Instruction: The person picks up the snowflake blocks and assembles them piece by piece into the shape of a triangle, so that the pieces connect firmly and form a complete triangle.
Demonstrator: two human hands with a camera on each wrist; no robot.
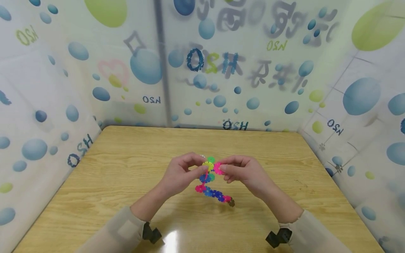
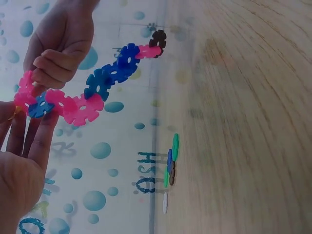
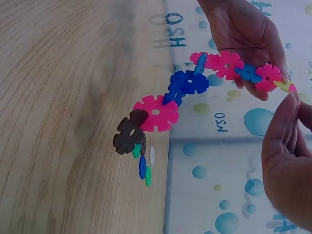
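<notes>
A bent chain of notched plastic snowflake discs hangs between both hands above the table (image 1: pixel 142 151). My left hand (image 1: pixel 181 175) pinches a yellow disc (image 1: pixel 207 166) near the chain's upper end. From the right, my right hand (image 1: pixel 248 174) pinches a bright pink disc (image 1: pixel 218 168) right beside the yellow one. The rest of the chain runs through pink and blue discs (image 3: pixel 189 82) to a larger-looking pink disc (image 3: pixel 156 113) and a brown disc (image 3: pixel 129 131) at its free end. In the left wrist view, the left fingers also lie against the chain's underside.
Several loose discs lie on the wood behind the hands: a white disc (image 2: pixel 165 203), green discs (image 2: pixel 176 147), a blue disc (image 2: pixel 169 160) and a brown disc (image 2: pixel 172 173). Patterned curtains (image 1: pixel 202 88) enclose the table at the back and both sides.
</notes>
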